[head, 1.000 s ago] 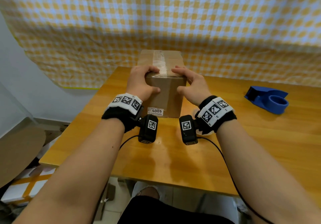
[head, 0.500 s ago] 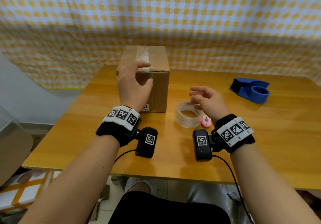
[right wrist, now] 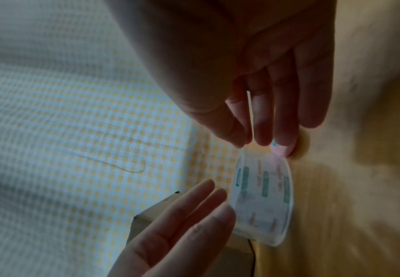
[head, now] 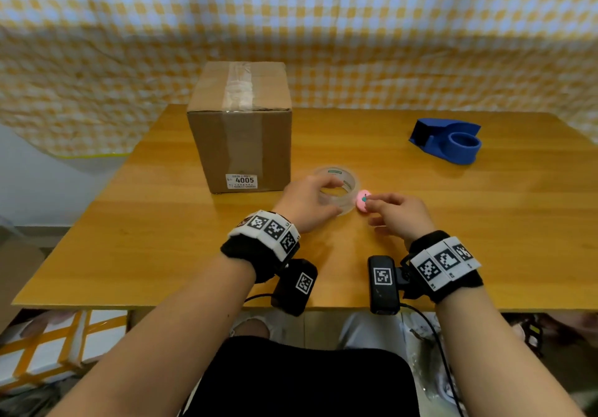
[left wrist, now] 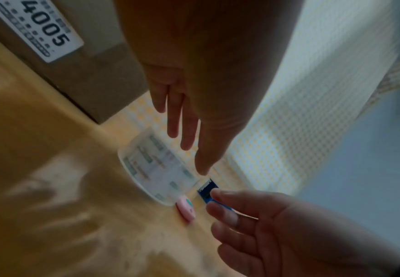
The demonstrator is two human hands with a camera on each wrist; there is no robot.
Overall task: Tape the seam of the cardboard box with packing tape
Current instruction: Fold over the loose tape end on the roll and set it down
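Observation:
The cardboard box (head: 239,125) stands at the table's back left, with clear tape running along its top seam and down the front. A clear packing tape roll (head: 336,193) lies flat just right of the box. My left hand (head: 326,198) reaches over the roll with straight fingers (left wrist: 187,131) and does not grip it. A small pink cutter (head: 361,202) lies against the roll's right side. My right hand (head: 372,204) hovers at the cutter with its fingertips (right wrist: 263,138) close to it, loosely extended and holding nothing.
A blue tape dispenser (head: 446,139) sits at the back right of the wooden table (head: 161,238). A yellow checked cloth (head: 356,44) hangs behind the table. Boxes lie on the floor at the lower left.
Both hands have let go of the box and drawn back toward me. The left hand has come down over the tape roll and the right hand has reached the pink cutter.

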